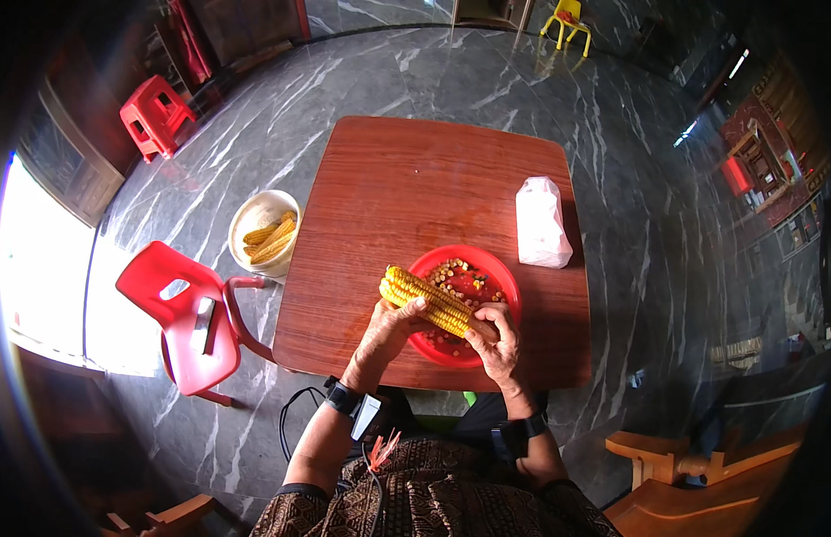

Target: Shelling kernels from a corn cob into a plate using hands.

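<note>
A yellow ear of corn is held at a slant above a red plastic basin. My left hand grips it from below near its upper left end, the thumb on top. The fingers of my right hand close around the lower right end, where some bare cob shows. Loose corn kernels lie scattered on the bottom of the basin; part of it is hidden by the ear and my hands. The basin rests near the front edge of a brown wood-grain table.
A pack of white tissues lies on the table's right. Left of the table stand a white bucket with several ears of corn and a red chair bearing a dark object. A wooden seat is at the lower right.
</note>
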`<state>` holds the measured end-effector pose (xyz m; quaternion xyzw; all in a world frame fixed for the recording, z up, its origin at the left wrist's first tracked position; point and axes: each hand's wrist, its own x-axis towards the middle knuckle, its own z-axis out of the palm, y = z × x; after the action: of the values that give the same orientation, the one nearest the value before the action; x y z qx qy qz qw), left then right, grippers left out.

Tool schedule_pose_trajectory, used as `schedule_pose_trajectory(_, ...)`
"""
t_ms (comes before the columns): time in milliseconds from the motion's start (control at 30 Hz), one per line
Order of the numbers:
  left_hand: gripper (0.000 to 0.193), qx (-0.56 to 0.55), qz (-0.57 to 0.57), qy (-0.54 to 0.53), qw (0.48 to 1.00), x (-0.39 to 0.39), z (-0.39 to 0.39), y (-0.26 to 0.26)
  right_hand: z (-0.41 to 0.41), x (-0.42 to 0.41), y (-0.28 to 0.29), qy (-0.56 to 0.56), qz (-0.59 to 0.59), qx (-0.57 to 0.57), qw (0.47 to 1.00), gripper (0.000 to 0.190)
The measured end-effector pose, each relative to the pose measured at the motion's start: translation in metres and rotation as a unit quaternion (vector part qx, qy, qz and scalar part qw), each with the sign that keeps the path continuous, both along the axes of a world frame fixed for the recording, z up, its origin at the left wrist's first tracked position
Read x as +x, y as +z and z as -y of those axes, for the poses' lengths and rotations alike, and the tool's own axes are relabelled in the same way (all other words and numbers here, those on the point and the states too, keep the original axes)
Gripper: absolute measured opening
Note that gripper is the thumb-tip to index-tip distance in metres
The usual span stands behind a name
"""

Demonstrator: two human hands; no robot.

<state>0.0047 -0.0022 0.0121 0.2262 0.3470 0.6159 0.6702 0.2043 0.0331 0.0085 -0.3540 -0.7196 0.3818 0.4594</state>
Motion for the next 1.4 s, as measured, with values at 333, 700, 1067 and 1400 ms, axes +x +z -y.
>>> schedule_pose_trajectory(333, 0.051, 0.029, -0.009, -0.023, 0.999, -0.005, 0.001, -0.005, 0.001, 0.003, -0.004, 0.016, -0.008, -0.027, 0.999, 0.017)
schedule_pose_trajectory(700, 0.05, -0.001, -0.005, 0.014, 1.0, 0.001, -0.001, -0.002, 0.004, -0.005, -0.016, -0.041, -0.066, -0.066, 0.995, 0.009)
schedule_pose_trajectory(1067, 0.049, 0.003, 0.0, 0.021, 1.0, -0.001, -0.001, -0.006, -0.001, -0.008, 0.002, -0.01, -0.186, -0.292, 0.938, 0.017)
schedule_pose_trajectory(1400, 0.048, -0.002, -0.021, 0.015, 1.0, 0.0, 0.0, -0.004, -0.008, -0.001, -0.002, 0.0, -0.003, -0.13, 0.992, 0.024)
